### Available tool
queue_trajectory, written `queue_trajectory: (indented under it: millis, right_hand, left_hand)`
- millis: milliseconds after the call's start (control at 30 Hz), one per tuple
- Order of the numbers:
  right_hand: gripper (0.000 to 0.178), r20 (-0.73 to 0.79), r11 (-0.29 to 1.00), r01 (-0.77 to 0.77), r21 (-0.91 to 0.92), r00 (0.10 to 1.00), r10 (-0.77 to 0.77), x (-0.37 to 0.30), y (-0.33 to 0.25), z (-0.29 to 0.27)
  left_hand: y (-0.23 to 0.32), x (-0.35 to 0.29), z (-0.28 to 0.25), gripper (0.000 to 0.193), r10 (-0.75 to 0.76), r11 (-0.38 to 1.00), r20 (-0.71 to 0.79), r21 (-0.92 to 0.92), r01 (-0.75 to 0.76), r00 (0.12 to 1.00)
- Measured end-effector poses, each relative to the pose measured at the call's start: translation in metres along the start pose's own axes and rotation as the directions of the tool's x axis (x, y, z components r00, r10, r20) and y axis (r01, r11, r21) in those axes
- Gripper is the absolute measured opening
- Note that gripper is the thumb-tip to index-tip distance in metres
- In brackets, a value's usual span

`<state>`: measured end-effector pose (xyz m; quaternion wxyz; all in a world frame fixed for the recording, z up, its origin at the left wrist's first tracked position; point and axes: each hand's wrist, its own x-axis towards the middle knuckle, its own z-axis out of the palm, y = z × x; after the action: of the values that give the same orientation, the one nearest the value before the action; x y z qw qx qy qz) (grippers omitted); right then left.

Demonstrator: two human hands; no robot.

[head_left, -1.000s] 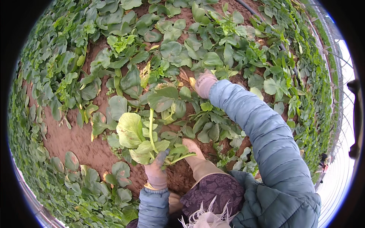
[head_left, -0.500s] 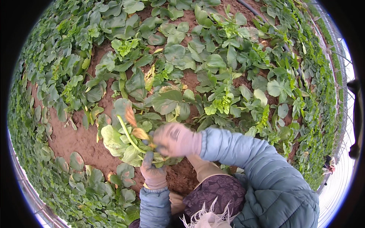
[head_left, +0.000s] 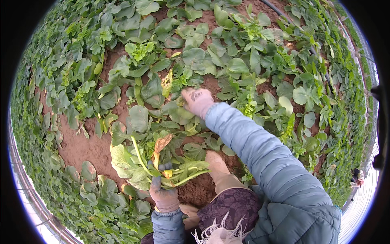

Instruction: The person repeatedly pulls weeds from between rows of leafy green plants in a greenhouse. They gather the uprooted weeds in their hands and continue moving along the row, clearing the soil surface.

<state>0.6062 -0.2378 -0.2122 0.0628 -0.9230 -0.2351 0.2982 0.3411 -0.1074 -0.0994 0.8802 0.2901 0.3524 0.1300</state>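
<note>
"What's the sleeve (head_left: 260, 144) made of?"

"Quilted cloth, smooth with a soft sheen, puckered along the seams."

"And the gloves?"

"Matt cloth on the left grip (head_left: 163, 194) and the right grip (head_left: 198, 101) alike."

"Tell me about the plants."

"The withered leaf (head_left: 162, 145) looks papery and crinkled. The stalks (head_left: 191, 177) are smooth, faintly glossy."

"The soil (head_left: 81, 142)?"

"Matt, grainy, rough in places."

"And the lap?"

"Patterned cloth (head_left: 235, 207), dull-surfaced, with a soft, thready fringe (head_left: 219, 227) below."

"That hose (head_left: 274, 6)?"

"Smooth, and it looks like plastic."
</note>
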Motion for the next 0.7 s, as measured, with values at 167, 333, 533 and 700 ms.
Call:
queue_trajectory:
  millis: [167,333,533,700]
  right_hand:
    - [0.029,0.08,0.998,0.052,0.019,0.995,-0.054,-0.021,-0.012,0.028]
    - [0.02,-0.38,0.892,0.414,0.181,0.866,-0.324,-0.068,-0.014,0.004]
    - [0.025,-0.699,0.482,0.805,0.346,0.564,-0.44,-0.135,-0.073,-0.01]
    - [0.02,-0.494,0.158,0.884,0.439,0.385,-0.78,-0.141,-0.114,-0.013]
  left_hand:
    - [0.002,-0.003,-0.009,0.052,0.006,0.998,-0.115,0.057,0.0,0.993]
    - [0.004,-0.001,0.001,0.051,0.014,0.999,-0.114,0.034,-0.01,0.993]
    - [0.008,0.004,-0.006,0.05,-0.14,0.987,-0.114,0.069,0.148,0.984]
    - [0.016,-0.003,-0.04,0.058,-0.087,0.985,0.239,0.167,0.048,0.967]
